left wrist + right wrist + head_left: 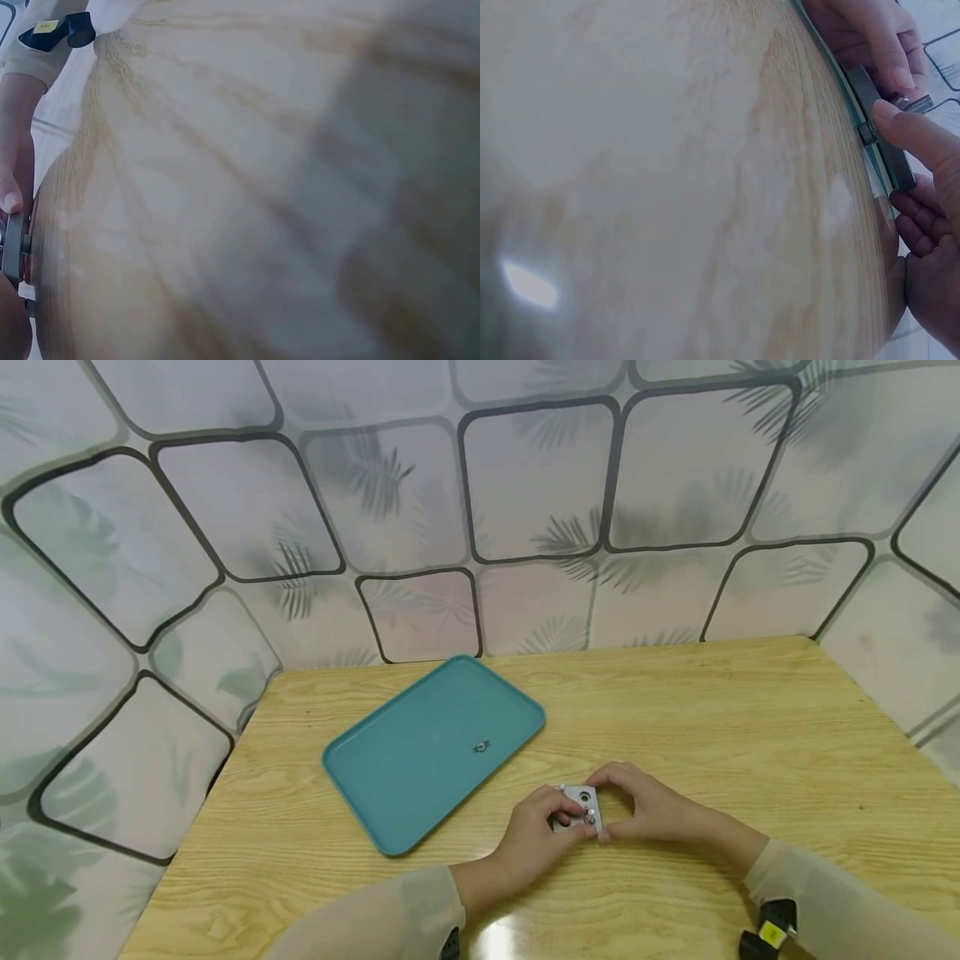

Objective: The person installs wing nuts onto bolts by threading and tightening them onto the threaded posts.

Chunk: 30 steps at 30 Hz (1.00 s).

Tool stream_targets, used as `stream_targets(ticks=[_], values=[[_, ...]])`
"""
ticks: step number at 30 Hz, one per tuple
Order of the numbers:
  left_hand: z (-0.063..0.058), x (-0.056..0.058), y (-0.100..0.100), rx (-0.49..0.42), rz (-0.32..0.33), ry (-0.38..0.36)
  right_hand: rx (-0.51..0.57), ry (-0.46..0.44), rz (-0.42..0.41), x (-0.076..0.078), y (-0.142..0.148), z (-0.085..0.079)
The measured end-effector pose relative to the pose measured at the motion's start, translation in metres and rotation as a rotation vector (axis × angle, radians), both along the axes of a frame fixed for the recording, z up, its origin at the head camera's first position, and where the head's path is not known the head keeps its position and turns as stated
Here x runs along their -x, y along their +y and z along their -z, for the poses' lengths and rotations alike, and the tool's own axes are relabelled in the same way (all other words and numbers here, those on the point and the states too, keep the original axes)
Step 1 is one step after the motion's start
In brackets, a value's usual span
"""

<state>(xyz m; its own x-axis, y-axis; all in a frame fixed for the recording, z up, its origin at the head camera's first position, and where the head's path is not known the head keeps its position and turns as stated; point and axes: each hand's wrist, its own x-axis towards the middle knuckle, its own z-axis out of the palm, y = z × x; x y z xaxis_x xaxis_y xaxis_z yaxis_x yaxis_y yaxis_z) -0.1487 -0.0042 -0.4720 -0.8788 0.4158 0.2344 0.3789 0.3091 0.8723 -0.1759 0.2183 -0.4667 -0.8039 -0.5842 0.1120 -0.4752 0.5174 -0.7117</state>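
A small silver-grey metal plate with round holes stands just above the wooden table. My right hand grips its right side, index finger at the far corner and thumb at the near one. From the left, my left hand reaches over the plate. Its thumb and index finger pinch at a small bolt on the face. In the right wrist view the plate is edge-on, with a threaded bolt end sticking out and a dark round stub on the table side. Curled left fingers hide part of the plate.
A teal rectangular tray lies angled on the table, left of the hands. On it sits a small metal part with two side lobes. Patterned fabric hangs behind the table's far edge.
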Motion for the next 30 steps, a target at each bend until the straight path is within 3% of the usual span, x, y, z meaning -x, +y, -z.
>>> stream_targets(ticks=[8, 15, 20, 26, 30], values=[[-0.002, 0.0, 0.0, 0.032, -0.005, 0.032, -0.004, 0.019, -0.003, 0.0, 0.0, -0.001], [-0.003, 0.002, -0.004, 0.052, 0.038, 0.026, -0.004, 0.021, -0.003, 0.0, -0.001, -0.001], [-0.005, 0.007, -0.008, 0.038, 0.073, -0.035, -0.001, 0.013, -0.013, 0.0, -0.001, 0.0], [-0.007, 0.01, -0.012, -0.008, 0.035, -0.14, 0.005, 0.023, -0.028, 0.001, -0.001, 0.001], [-0.01, 0.014, -0.013, -0.022, 0.009, -0.173, 0.004, 0.021, -0.022, 0.001, 0.0, 0.001]])
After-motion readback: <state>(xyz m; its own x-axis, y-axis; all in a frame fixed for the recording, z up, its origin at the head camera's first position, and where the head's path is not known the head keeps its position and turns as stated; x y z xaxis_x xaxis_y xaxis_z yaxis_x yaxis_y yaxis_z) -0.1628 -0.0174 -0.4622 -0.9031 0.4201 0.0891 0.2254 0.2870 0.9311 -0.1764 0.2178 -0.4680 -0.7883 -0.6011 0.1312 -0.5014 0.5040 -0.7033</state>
